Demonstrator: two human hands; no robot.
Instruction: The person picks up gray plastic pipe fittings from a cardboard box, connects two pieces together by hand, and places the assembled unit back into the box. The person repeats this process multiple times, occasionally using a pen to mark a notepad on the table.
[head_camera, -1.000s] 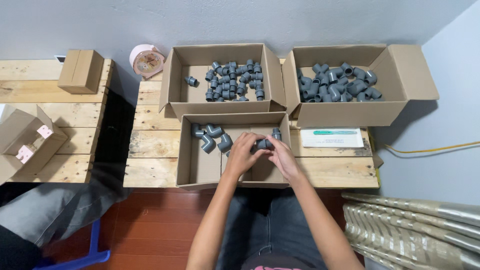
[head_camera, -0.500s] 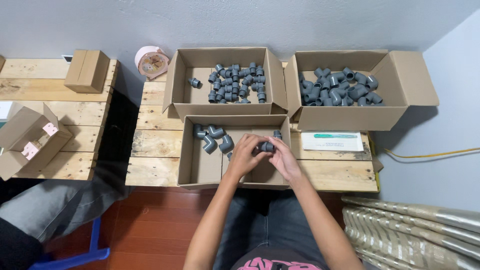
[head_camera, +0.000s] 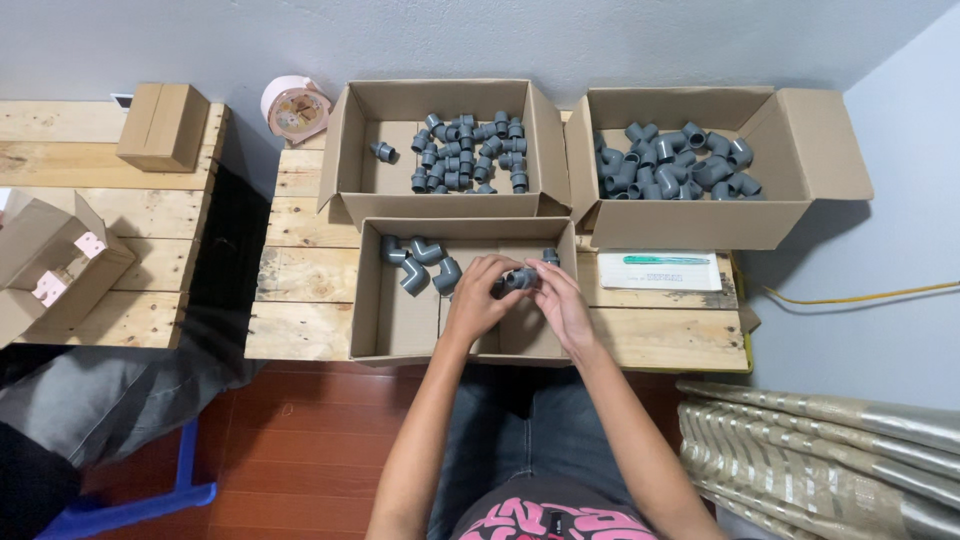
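Little has shifted over the last second: both hands remain together above the near carton, and only the camera view has drifted slightly. Left hand (head_camera: 478, 300) and right hand (head_camera: 562, 305) meet over the near carton (head_camera: 400, 320), each closed with its fingertips around one grey pipe fitting (head_camera: 520, 278). Each grip is narrow, thumb opposed to fingers, apparently so that the small part can be pressed or turned between the two hands. Held directly above the near carton, the fitting would fall inside if released. A few grey elbow fittings (head_camera: 420, 262) lie in the far left corner of the near carton, left of the hands. Behind the near carton, against the wall, stands an open carton of small fittings (head_camera: 465, 152); behind and to the right stands a second open carton of larger elbows (head_camera: 675, 160). All three rest on a wooden pallet table (head_camera: 300, 280), within arm's reach. A flat white packet (head_camera: 660, 271) lies just right of the near carton.
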